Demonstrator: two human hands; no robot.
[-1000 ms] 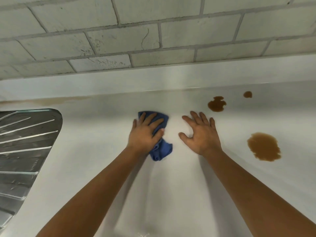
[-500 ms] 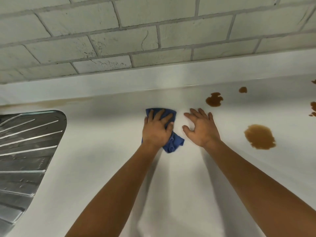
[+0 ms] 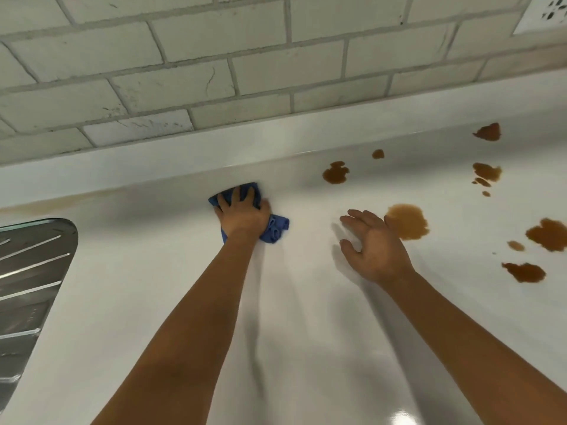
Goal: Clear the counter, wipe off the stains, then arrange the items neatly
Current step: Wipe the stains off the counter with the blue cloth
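Note:
A crumpled blue cloth (image 3: 274,230) lies on the white counter (image 3: 153,286) near the back edge, pressed down under my left hand (image 3: 242,214). To its right, my right hand (image 3: 372,246) hovers with fingers spread and nothing in it. Several brown stains mark the counter on the right: a large round stain (image 3: 408,222) just beyond my right fingertips, a darker blot (image 3: 336,173) further back, and more stains (image 3: 546,234) toward the right edge.
A steel sink drainboard (image 3: 30,277) with ridges takes up the left side. A grey brick-tiled wall (image 3: 214,72) rises behind a white upstand. A white socket plate (image 3: 549,13) sits at the top right corner.
My left hand has pushed the cloth further back on the counter. My right hand lifted and shifted right toward the large stain. The view turned right, showing more stains.

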